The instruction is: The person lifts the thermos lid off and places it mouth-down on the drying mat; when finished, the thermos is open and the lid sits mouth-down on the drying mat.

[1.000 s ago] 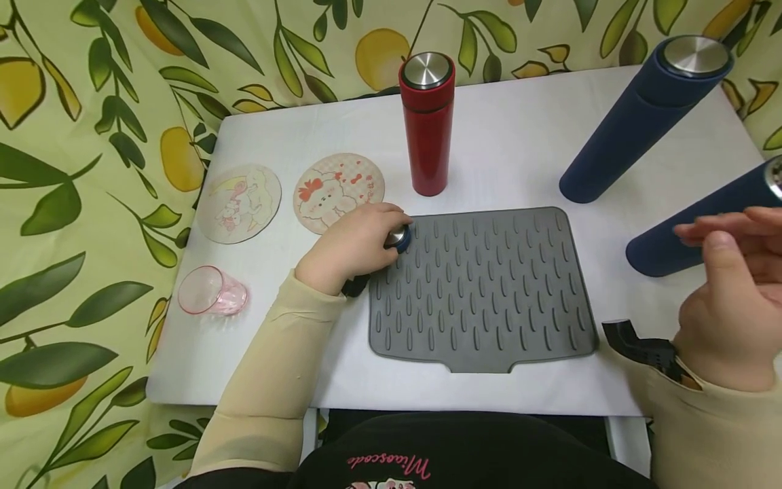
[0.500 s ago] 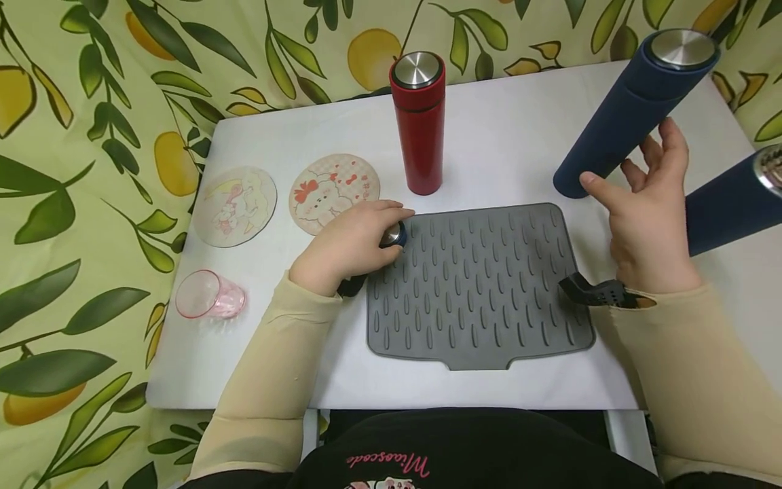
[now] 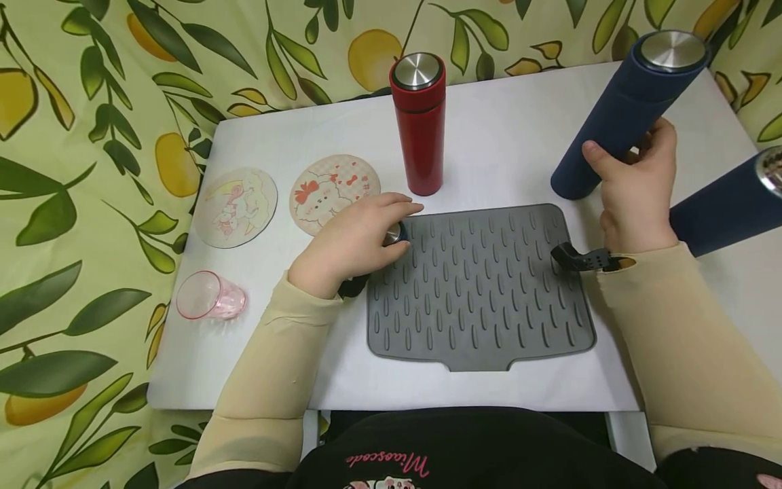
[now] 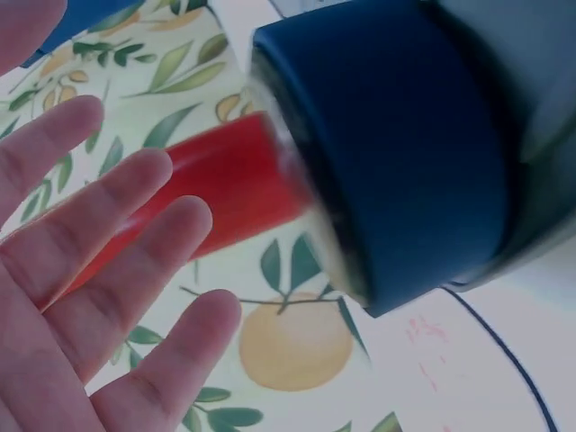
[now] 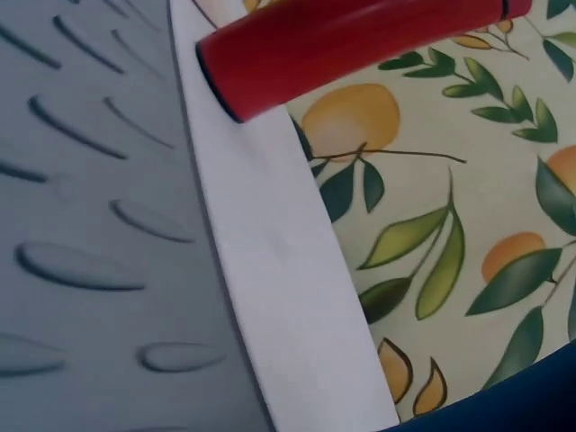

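Observation:
On the left edge of the grey ribbed mat (image 3: 482,285) is a blue lid with a steel top (image 3: 394,233), partly covered by my left hand (image 3: 354,241). In the left wrist view the fingers (image 4: 135,297) are straight and spread, and a gap shows between their tips and the lid (image 4: 414,153). At the right, my right hand (image 3: 638,187) grips a capped blue thermos (image 3: 617,115) low on its body, thumb at the front; the other fingers are mostly hidden. A corner of blue thermos (image 5: 531,405) shows in the right wrist view.
A red thermos (image 3: 420,136) stands behind the mat. Another blue thermos (image 3: 727,204), partly behind the right wrist, stands at the far right. Two round coasters (image 3: 238,207) and a pink glass (image 3: 210,295) are on the left. Patterned cloth borders the table.
My right hand has come from the far right to the capped blue thermos and closed round it. The left fingers have straightened and loosened from the blue lid.

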A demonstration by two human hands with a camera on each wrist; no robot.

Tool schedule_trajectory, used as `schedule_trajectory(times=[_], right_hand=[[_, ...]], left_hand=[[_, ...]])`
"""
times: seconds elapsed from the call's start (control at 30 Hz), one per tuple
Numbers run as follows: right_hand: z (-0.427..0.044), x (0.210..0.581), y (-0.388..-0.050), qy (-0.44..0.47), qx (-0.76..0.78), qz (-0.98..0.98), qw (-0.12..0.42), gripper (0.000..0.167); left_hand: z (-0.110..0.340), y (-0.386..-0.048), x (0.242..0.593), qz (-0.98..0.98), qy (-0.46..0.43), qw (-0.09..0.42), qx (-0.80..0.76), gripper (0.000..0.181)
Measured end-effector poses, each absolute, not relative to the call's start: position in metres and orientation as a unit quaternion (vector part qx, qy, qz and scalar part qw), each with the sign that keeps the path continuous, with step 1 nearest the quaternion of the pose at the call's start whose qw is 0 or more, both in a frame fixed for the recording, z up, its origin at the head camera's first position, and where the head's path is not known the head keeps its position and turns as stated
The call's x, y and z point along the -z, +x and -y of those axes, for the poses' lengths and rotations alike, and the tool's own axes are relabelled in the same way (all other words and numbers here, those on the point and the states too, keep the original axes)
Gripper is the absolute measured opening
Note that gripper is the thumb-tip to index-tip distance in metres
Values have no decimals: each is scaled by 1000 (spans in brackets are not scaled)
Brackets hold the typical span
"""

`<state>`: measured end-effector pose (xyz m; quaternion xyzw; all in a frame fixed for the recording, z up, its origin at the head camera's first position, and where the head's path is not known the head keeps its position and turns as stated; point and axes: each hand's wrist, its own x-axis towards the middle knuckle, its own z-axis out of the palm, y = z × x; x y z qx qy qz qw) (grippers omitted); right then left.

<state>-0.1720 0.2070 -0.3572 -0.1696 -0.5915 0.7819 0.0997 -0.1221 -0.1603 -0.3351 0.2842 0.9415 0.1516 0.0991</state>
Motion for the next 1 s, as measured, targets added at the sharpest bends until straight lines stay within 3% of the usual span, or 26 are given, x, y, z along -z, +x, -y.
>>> schedule_trajectory(times=[0.23,0.47,0.7,1.0], right_hand=[[-190,359,-160,-123,-790,585,136,74],[-167,351,-134,-19,-788,589,178,74],[-156,349,-103,81,-742,648,151,70],[-153,344,-73,177,-579,789,104,85]], left_hand=[[153,-118,323,-929,315,55,-187,56],[143,-109,308,-894,368,-40,-254,51],[134,-95,291,-853,398,-103,-323,63],[133,-80,269,-827,423,-139,-343,80]])
